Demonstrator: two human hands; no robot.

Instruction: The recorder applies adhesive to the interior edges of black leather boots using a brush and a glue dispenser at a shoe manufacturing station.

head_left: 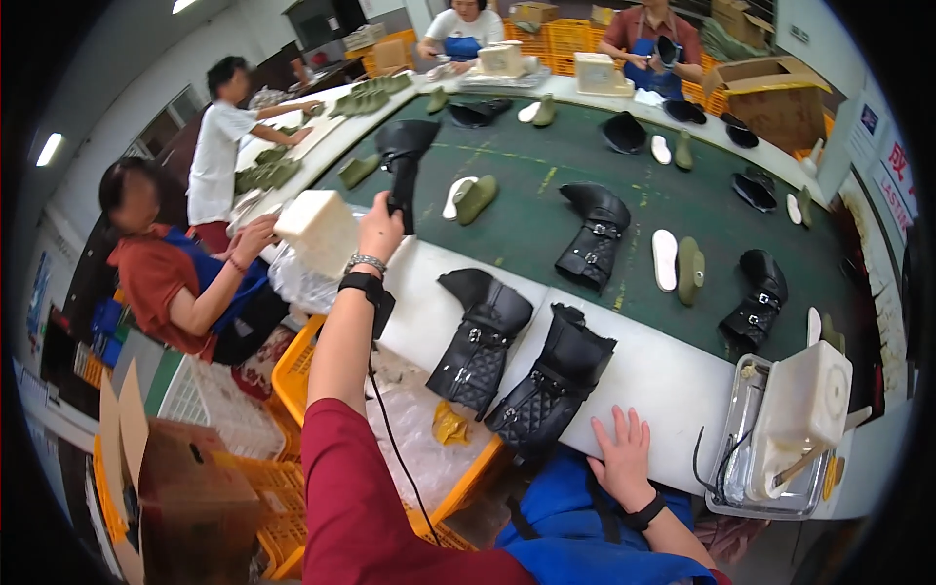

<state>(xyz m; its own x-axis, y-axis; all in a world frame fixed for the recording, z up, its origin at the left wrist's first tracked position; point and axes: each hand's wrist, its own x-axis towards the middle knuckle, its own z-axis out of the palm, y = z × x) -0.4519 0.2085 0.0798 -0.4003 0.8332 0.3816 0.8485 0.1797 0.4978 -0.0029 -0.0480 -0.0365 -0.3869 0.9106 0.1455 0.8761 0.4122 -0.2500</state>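
Note:
My left hand (378, 230) is raised over the table's near edge and grips a black boot (403, 156) by its shaft, holding it up above the green belt (546, 210). My right hand (621, 456) lies flat, fingers spread, on the white table edge (653, 375) just right of two black quilted boots (480, 341) (551, 385) that lie side by side there. It holds nothing.
More black boots (592, 234) (753, 302), white insoles (665, 258) and green shoe lasts (476, 199) lie scattered on the belt. A white container in a clear tray (799, 409) stands at the right. A seated person (171, 278) at the left holds a white block (317, 232). Yellow crates (292, 375) stand below.

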